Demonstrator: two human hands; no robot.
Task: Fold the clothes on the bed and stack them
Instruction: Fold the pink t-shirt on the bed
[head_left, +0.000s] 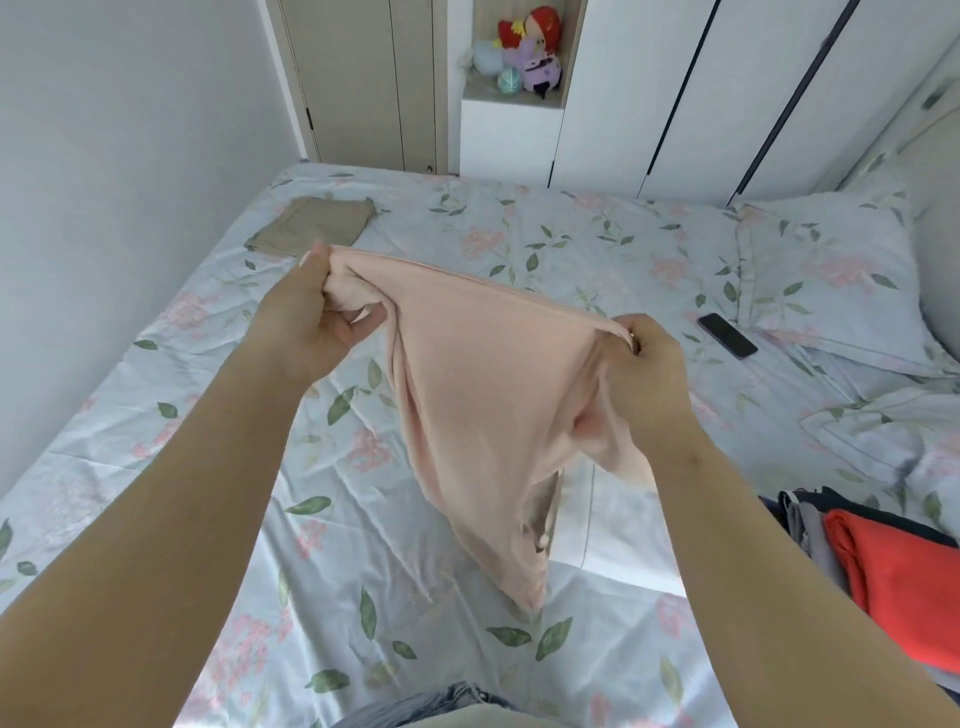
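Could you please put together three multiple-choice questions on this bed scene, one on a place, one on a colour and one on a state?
1. Where is the black phone? A) on the bed sheet beside the pillow; B) on the shelf; C) on the floor.
2. What colour is the held-up garment? A) red; B) pale pink; C) grey.
3. How is that garment held? A) lying flat, released; B) hanging from the left grip and right grip; C) folded on a stack.
Answers: 1 A, it lies on the sheet by the pillow's corner; 2 B, the cloth is pale pink; 3 B, each grip pinches a top corner.
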